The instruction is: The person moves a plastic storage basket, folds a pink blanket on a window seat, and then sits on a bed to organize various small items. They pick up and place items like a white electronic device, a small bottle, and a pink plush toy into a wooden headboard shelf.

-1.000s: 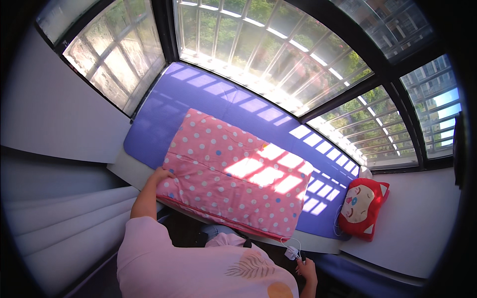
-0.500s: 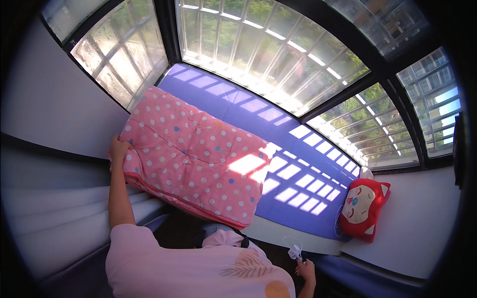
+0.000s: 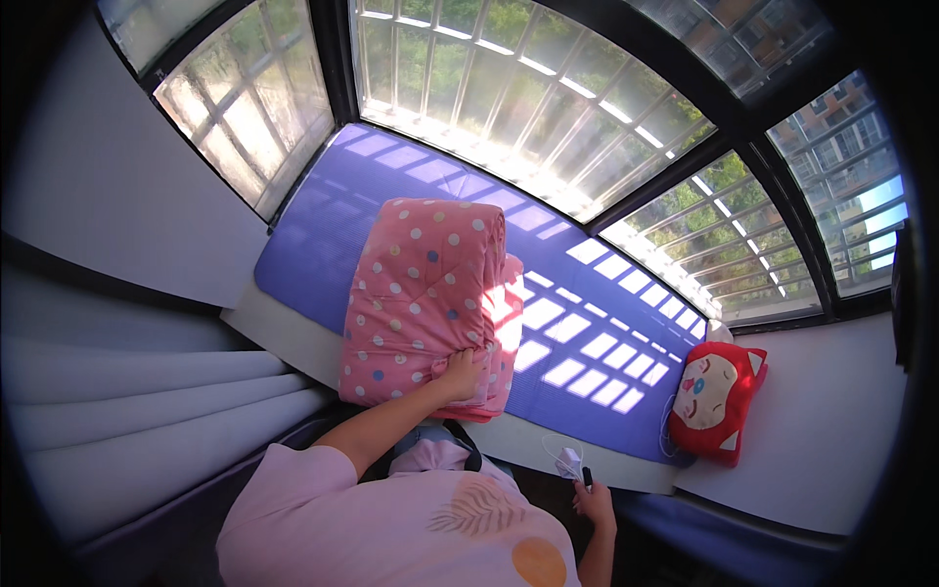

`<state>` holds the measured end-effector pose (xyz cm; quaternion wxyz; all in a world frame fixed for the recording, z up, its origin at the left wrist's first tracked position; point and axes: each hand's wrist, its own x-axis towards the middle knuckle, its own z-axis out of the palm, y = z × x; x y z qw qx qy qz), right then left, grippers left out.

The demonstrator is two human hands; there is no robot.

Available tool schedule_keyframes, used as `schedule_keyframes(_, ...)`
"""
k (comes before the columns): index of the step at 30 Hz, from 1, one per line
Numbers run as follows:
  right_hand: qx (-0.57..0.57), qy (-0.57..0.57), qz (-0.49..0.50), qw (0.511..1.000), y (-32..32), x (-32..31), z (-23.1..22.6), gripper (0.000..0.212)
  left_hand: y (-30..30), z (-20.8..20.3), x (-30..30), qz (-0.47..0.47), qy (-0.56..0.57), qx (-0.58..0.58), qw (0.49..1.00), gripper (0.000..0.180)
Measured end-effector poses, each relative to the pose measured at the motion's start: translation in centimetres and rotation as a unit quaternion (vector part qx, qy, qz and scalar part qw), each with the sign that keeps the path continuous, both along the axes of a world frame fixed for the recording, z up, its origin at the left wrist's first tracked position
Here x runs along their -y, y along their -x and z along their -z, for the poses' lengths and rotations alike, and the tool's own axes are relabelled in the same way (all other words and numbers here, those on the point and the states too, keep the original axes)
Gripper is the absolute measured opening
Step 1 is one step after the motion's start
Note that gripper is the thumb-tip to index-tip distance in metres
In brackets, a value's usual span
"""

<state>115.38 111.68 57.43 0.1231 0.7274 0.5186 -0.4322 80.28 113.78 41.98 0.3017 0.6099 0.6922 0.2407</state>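
Observation:
A pink quilt with white, blue and yellow dots (image 3: pixel 401 293) lies folded over on itself on the purple mat (image 3: pixel 303 264). My left hand (image 3: pixel 458 376) is closed on the quilt's folded edge, on the side close to my body. Low on the right, my right hand (image 3: pixel 594 503) is closed round a small black stick-shaped piece (image 3: pixel 587 476). Beside it is a white plug-like block (image 3: pixel 568 463) with a thin white cord looping off it. How the block and the black piece join cannot be made out.
The mat covers a pale window ledge (image 3: pixel 293 328) under barred windows (image 3: pixel 528 98). A red cushion with a cartoon face (image 3: pixel 706 401) leans at the right end, a thin white cord beside it. White curtain folds (image 3: pixel 147 391) hang on the left.
My left hand has moved right, folding the quilt's left part over onto the rest. More of the mat's left end shows. My right hand stays almost in place, holding the same things.

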Motion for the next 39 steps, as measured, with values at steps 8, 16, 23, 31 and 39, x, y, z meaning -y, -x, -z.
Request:
schedule_keyframes(8, 0.012, -0.005, 0.052, 0.999, -3.0, 3.1, -0.6, 0.024, 16.9, -4.1, -1.4, -0.378, -0.23, -0.051, 0.895, 0.042)
schedule_keyframes(16, 0.037, 0.013, 0.047, 0.998, -4.1, 2.4, -1.4, 0.025, 22.6, 10.1, 4.5, -0.401, 0.144, 0.442, 0.789, 0.074)
schedule_keyframes(23, -0.001, -0.002, 0.058, 0.998, -2.7, 0.8, -2.5, 0.025, 25.9, 4.1, 3.6, -0.418, -0.06, 0.271, 0.865, 0.071)
schedule_keyframes(31, -0.069, -0.032, 0.12, 0.99, -3.7, 2.0, -0.8, 0.026, 32.4, -1.5, 6.4, -0.371, -0.042, -0.118, 0.92, 0.072)
schedule_keyframes(39, -0.208, -0.105, 0.25, 0.94, -5.7, 4.5, 2.1, 0.027, 13.3, 0.0, 2.5, -0.193, 0.186, -0.309, 0.912, 0.057)
